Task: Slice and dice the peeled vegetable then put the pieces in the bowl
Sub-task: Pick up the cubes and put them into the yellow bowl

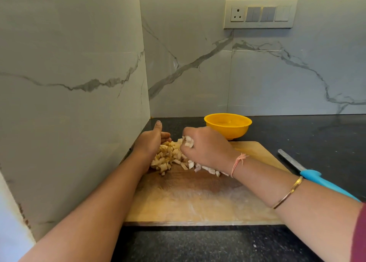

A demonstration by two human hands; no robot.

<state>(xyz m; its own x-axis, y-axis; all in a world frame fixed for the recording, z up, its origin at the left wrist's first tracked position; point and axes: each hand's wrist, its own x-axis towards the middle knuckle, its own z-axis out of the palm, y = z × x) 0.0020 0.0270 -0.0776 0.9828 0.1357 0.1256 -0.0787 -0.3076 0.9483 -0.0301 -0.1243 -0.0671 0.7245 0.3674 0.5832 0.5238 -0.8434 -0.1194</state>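
Note:
A pile of pale diced vegetable pieces [170,156] lies at the far left of the wooden cutting board [198,200]. My left hand [151,141] stands on its edge against the left side of the pile, fingers straight, thumb up. My right hand [206,147] curls over the right side of the pile, with a few white cubes held in its fingers. A yellow bowl [227,126] sits on the counter just behind the board, beyond my right hand. Its inside looks bare from here.
A knife with a blue handle [316,177] lies on the black counter [316,135] right of the board, blade pointing away. Marble walls close in the left side and the back. A switch panel [259,13] hangs on the back wall.

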